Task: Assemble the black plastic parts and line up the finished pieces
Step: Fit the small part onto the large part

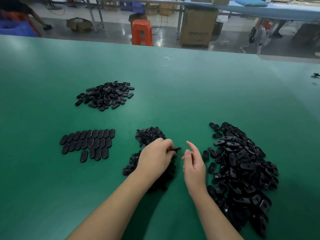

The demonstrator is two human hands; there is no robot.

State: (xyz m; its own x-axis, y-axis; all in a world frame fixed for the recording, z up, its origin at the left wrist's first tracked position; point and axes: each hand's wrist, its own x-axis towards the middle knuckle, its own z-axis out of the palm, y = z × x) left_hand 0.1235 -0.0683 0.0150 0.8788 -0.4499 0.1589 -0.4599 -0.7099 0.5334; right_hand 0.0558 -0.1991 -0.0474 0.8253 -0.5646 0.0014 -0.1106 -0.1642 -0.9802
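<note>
**Hands meet over the small-parts heap on a wide green table**

While the left hand pinches a thin black part between curled fingertips, the right hand hovers just beside it with fingers loosely extended and nothing in them. Both hands are above the heap of small round black pieces, which spreads from the middle of the green table back under the left wrist.

Open green surface runs from the hands to the far edge, and more lies bare along the near left. To the right, a large pile of oval black shells crowds close to the right forearm and reaches toward the bottom of the view. To the left, the finished ovals lie flat in tidy rows, touching side by side, well apart from the hands. Farther back on the left sits another loose pile of oval parts. A stray dark bit lies near the far right edge.

Beyond the table stand an orange stool, a tall cardboard box bearing dark print too blurred to read, and a long blue workbench.
</note>
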